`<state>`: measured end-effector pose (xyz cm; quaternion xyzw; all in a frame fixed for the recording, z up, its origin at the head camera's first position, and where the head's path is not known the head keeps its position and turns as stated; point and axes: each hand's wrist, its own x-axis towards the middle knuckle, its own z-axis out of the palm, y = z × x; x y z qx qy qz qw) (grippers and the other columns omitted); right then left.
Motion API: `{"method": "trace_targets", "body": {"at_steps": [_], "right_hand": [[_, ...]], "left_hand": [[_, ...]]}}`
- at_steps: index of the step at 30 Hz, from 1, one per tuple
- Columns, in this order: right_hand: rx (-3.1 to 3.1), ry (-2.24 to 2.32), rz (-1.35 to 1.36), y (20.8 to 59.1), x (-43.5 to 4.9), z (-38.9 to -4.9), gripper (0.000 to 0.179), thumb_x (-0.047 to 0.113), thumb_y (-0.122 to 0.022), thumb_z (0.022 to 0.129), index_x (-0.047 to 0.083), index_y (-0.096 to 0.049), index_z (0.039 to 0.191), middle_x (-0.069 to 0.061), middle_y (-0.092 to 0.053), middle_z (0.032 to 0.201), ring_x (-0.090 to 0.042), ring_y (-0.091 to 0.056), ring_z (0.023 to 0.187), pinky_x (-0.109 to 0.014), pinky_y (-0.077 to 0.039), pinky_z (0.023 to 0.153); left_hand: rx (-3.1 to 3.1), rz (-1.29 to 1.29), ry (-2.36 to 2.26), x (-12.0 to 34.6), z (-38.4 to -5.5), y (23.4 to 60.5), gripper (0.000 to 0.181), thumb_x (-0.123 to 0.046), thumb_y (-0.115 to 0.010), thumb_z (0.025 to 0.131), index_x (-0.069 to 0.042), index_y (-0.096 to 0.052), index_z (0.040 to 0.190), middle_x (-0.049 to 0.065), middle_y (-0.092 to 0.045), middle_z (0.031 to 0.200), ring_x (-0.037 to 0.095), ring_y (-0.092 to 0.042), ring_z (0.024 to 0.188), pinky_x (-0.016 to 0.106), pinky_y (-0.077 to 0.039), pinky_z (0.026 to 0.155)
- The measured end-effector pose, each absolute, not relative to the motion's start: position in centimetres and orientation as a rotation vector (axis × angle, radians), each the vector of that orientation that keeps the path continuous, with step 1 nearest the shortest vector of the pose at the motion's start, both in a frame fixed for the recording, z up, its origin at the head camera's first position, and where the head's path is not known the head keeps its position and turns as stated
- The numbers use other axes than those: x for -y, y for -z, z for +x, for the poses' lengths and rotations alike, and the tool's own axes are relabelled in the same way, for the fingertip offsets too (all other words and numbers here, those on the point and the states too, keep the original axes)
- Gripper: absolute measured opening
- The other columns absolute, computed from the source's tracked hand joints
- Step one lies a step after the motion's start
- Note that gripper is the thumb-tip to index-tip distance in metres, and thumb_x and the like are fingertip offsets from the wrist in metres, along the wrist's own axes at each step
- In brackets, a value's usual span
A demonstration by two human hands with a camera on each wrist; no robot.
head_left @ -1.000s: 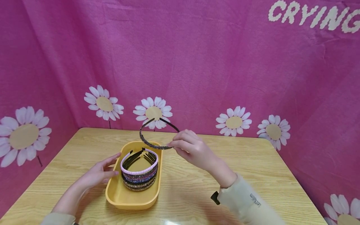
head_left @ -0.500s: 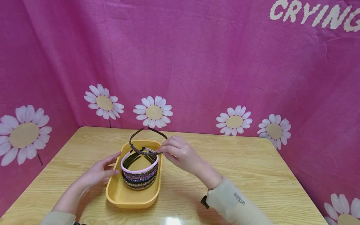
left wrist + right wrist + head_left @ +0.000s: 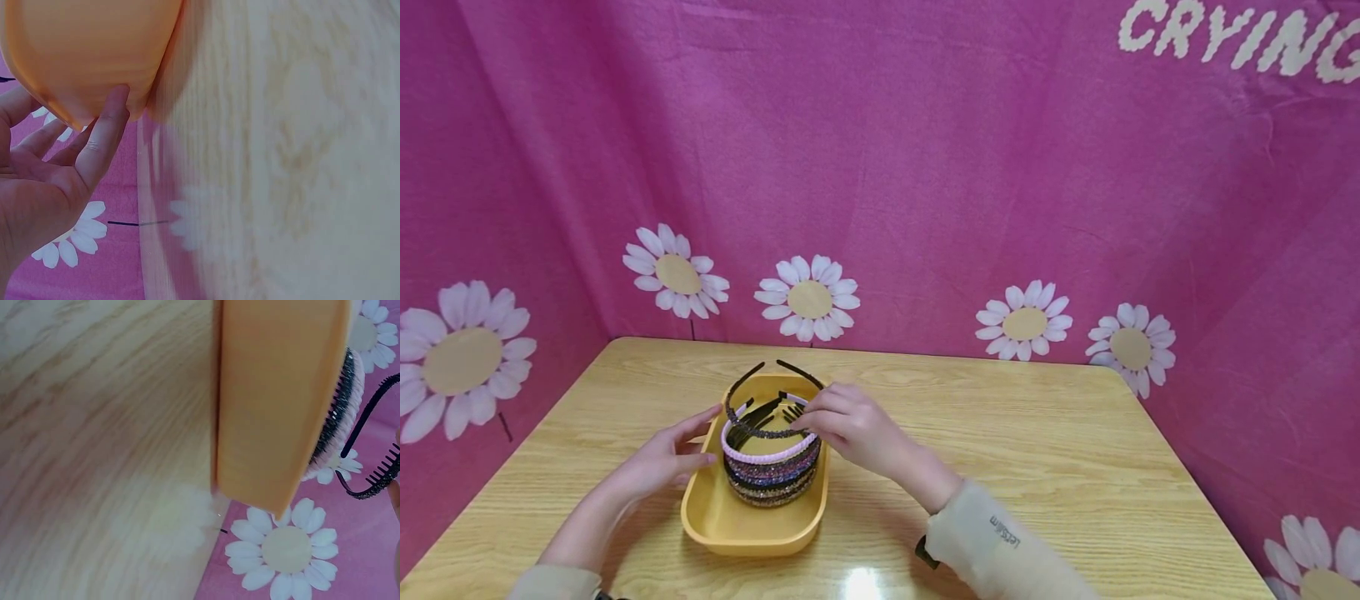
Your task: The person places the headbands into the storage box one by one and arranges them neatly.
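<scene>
In the head view my right hand (image 3: 856, 427) pinches a thin dark glittery headband (image 3: 767, 433) by its right side. It is held level, low over a stack of headbands (image 3: 769, 482) inside a yellow tray (image 3: 752, 543). On top of that stack is a pink braided headband (image 3: 763, 459), with several sparkly bands below it. My left hand (image 3: 658, 461) touches the tray's left side with its fingers spread. The left wrist view shows a fingertip of the left hand (image 3: 94, 147) against the tray's outer wall (image 3: 94, 56). Comb teeth show on the held headband (image 3: 365, 414) in the right wrist view.
The tray stands left of centre on a light wooden table (image 3: 1015, 442). Behind the table hangs a pink cloth (image 3: 910, 183) printed with white daisies and lettering. The cloth also runs along both sides.
My right hand has moved left and down with the dark headband, from the tray's right side to just over the stack. The left hand and the tray have stayed in place.
</scene>
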<state>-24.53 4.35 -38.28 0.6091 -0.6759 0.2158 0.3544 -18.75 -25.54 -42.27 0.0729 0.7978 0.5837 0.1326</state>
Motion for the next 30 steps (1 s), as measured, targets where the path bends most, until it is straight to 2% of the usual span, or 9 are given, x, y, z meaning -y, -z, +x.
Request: {"method": "trace_targets", "body": {"at_steps": [5,8,14,23,30], "right_hand": [[1.784,-0.518,1.583,39.1,-3.8,-24.4,0.017,0.004,-0.065,0.086,0.014,-0.073,0.096,0.003,-0.069,0.094,-0.011,-0.060,0.093,-0.020,-0.045,0.093],[1.804,-0.498,1.582,39.6,-3.6,-24.5,0.019,0.003,-0.065,0.084,0.015,-0.073,0.097,0.003,-0.069,0.095,-0.011,-0.059,0.094,-0.020,-0.044,0.093],[1.824,-0.485,1.577,40.3,-3.5,-24.6,0.017,0.006,-0.066,0.084,0.016,-0.073,0.097,0.004,-0.069,0.095,-0.010,-0.059,0.094,-0.019,-0.045,0.090],[1.901,-0.466,1.591,40.7,-3.5,-24.3,0.017,0.009,-0.065,0.086,0.018,-0.073,0.098,0.007,-0.068,0.098,-0.007,-0.057,0.097,-0.016,-0.045,0.085],[1.935,-0.473,1.609,40.8,-3.6,-24.0,0.022,0.007,-0.067,0.084,0.019,-0.073,0.100,0.008,-0.066,0.099,-0.007,-0.056,0.096,-0.017,-0.045,0.083]], "left_hand": [[-2.268,0.239,-1.729,25.6,-18.8,42.4,0.076,-0.008,-0.060,0.090,-0.007,-0.016,0.151,0.040,-0.021,0.144,0.046,-0.044,0.121,0.043,-0.055,0.079],[-2.264,0.246,-1.737,25.7,-18.9,42.4,0.076,-0.007,-0.060,0.089,-0.006,-0.016,0.151,0.040,-0.020,0.144,0.046,-0.045,0.120,0.043,-0.055,0.078],[-2.289,0.235,-1.717,25.6,-18.9,42.4,0.076,-0.008,-0.061,0.089,-0.007,-0.017,0.151,0.040,-0.018,0.145,0.048,-0.042,0.123,0.042,-0.056,0.077],[-2.248,0.254,-1.743,25.7,-18.8,42.4,0.076,-0.008,-0.060,0.090,-0.005,-0.015,0.151,0.041,-0.026,0.141,0.045,-0.046,0.120,0.042,-0.055,0.079],[-2.229,0.270,-1.751,25.7,-18.9,42.4,0.077,-0.008,-0.060,0.090,-0.004,-0.013,0.151,0.042,-0.023,0.141,0.046,-0.047,0.119,0.043,-0.055,0.079]]}}
